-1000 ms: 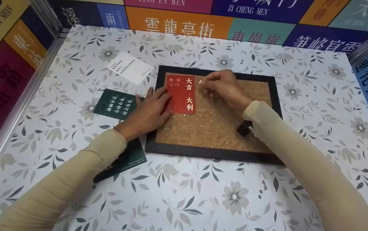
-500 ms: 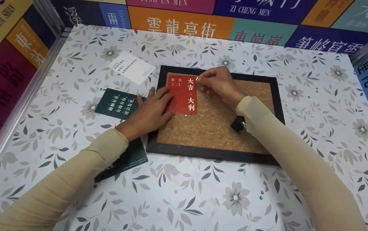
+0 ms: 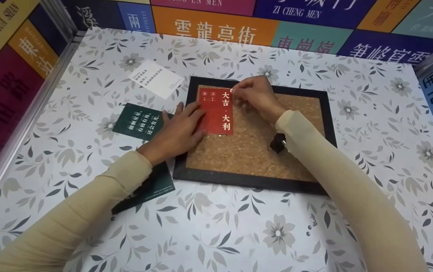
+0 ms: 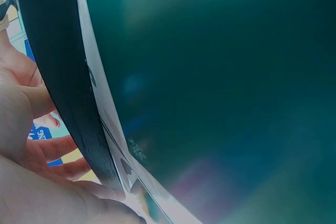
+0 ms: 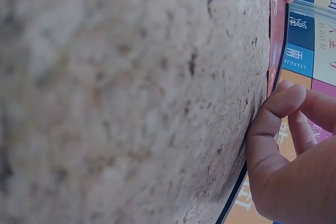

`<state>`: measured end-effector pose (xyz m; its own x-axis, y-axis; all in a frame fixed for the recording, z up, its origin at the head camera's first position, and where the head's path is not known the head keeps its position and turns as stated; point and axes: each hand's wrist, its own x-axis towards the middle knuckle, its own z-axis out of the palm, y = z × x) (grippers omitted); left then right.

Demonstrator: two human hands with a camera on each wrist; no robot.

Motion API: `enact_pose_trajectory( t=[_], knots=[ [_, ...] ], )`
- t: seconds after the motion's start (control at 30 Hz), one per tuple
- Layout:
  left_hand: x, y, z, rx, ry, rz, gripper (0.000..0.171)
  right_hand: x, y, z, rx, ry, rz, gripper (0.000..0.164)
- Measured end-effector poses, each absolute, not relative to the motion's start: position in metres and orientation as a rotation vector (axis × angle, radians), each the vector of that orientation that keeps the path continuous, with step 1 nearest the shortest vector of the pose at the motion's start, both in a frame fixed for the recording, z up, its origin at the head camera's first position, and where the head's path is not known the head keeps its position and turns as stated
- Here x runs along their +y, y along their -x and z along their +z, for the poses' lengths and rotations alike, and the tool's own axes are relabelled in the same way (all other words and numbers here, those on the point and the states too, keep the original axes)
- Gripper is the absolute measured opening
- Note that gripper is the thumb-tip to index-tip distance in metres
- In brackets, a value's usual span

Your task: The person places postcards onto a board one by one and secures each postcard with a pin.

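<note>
A red card point(image 3: 212, 118) with white characters lies on the left part of a black-framed cork board point(image 3: 261, 151). My left hand point(image 3: 176, 130) rests across the board's left frame, its fingertips pressing the card's left edge. At the card's upper right corner, my right hand point(image 3: 256, 96) pinches a small shiny pushpin point(image 3: 231, 90) between thumb and forefinger; the fingers hide most of it. In the right wrist view, the thumb and forefinger of the right hand point(image 5: 289, 150) meet close over the cork. Another small shiny bit point(image 3: 220, 135) shows at the card's lower edge.
Left of the board lie a white card point(image 3: 157, 78), a dark green card point(image 3: 133, 121) and another green card point(image 3: 159, 187) partly under the left arm. Small clear pieces point(image 3: 313, 220) lie on the floral tabletop point(image 3: 239, 234) in front. Coloured printed panels point(image 3: 216, 28) stand behind.
My right hand has moved slightly left and away from me, bringing the pushpin from beside the card to its upper right corner. The left hand stays on the card.
</note>
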<state>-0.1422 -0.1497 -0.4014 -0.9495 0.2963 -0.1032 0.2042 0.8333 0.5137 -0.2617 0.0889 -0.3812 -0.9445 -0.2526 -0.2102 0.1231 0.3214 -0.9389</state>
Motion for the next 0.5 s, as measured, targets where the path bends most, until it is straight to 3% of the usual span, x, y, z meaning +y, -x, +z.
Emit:
enact_pose_trajectory(
  t=[0.5],
  knots=[
    [-0.1510,0.1409,-0.3995,2.832,-0.385,0.769,0.068,0.0812,0.2675,-0.3770,2.367,0.051,-1.516,0.014]
  ],
)
